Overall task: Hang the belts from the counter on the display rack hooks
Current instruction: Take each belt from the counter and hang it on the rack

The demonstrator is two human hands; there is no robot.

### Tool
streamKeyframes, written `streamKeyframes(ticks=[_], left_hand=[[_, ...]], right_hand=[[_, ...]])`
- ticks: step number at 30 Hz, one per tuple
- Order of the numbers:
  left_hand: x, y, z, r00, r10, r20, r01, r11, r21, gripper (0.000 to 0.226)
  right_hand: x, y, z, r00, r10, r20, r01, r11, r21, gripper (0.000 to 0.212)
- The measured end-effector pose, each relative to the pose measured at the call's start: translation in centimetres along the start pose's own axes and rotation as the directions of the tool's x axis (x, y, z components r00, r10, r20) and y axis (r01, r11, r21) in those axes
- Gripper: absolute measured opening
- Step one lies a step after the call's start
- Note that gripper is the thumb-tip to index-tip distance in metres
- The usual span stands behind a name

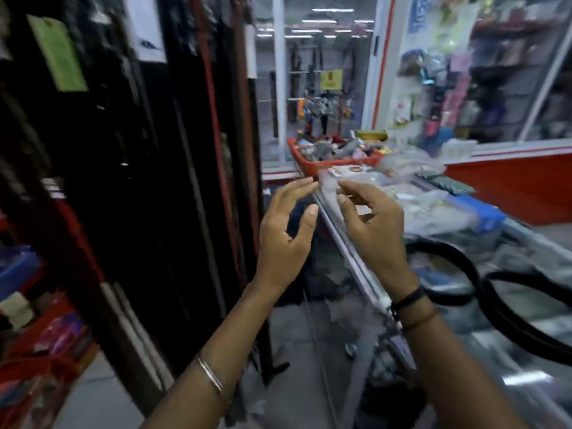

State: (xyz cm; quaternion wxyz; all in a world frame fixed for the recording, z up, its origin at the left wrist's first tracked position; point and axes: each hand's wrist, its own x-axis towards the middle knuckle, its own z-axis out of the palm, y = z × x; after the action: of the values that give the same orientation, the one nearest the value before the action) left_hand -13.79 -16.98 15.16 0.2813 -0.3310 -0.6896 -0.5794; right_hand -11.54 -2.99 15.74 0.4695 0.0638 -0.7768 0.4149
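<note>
Centre frame: your left hand [286,230] and right hand [371,224], fingers spread, holding nothing. Lower right: black belts [464,274] looped on glass counter [510,342]. Left: display rack [139,181], belts hanging.

1. Display rack [130,181] stands on the left, belts hanging down its face, two tags [57,54] high up among them.
2. Worktop [356,261] runs along the right, its near edge just beside the rack.
3. Loose belts [458,261] lie looped on the worktop, right of the right hand [371,230].
4. Both hands hover between rack and worktop, left hand [284,236] nearer the rack, fingers [297,187] apart.
5. A basket [328,162] sits at the worktop's far end, full of items.
6. Behind it, shelves [510,72] behind glass.
</note>
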Motion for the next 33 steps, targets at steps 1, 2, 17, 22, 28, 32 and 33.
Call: streamKeyframes(ticks=[1,2,17,22,28,32,33], left_hand=[[-0.5,-0.6,1.9,0.998,-0.037,0.041,0.037,0.999,-0.018,0.028],[-0.9,-1.1,3.6,0.994,-0.069,0.084,0.072,0.997,-0.024,0.028],[-3.8,-11.3,25.0,0.651,-0.612,0.449,0.529,0.790,0.310,0.036],[-3.0,-13.3,28.1,0.601,-0.669,0.437,0.438,0.733,0.521,0.040],[-1.9,-14.4,29.2,0.603,-0.687,0.407,0.405,0.702,0.586,0.026],[-1.6,-14.3,28.6,0.633,-0.680,0.371,0.388,0.693,0.608,0.031],[-1.5,-14.2,28.2,0.643,-0.675,0.362,0.387,0.693,0.608,0.029]], right_hand=[[-0.5,2.1,-1.2,0.999,0.036,0.006,-0.035,0.998,-0.048,0.021],[-0.9,4.1,-2.3,0.997,0.074,0.012,-0.073,0.993,-0.096,0.021],[1.1,29.7,-11.4,0.790,0.596,0.145,-0.334,0.617,-0.713,0.039],[3.3,33.7,-11.3,0.655,0.683,0.323,-0.236,0.590,-0.772,0.064],[4.1,35.4,-10.1,0.664,0.650,0.370,-0.122,0.583,-0.803,0.052],[4.2,35.0,-9.8,0.689,0.617,0.380,-0.104,0.603,-0.791,0.036],[4.1,34.6,-9.8,0.700,0.607,0.376,-0.103,0.607,-0.788,0.036]])
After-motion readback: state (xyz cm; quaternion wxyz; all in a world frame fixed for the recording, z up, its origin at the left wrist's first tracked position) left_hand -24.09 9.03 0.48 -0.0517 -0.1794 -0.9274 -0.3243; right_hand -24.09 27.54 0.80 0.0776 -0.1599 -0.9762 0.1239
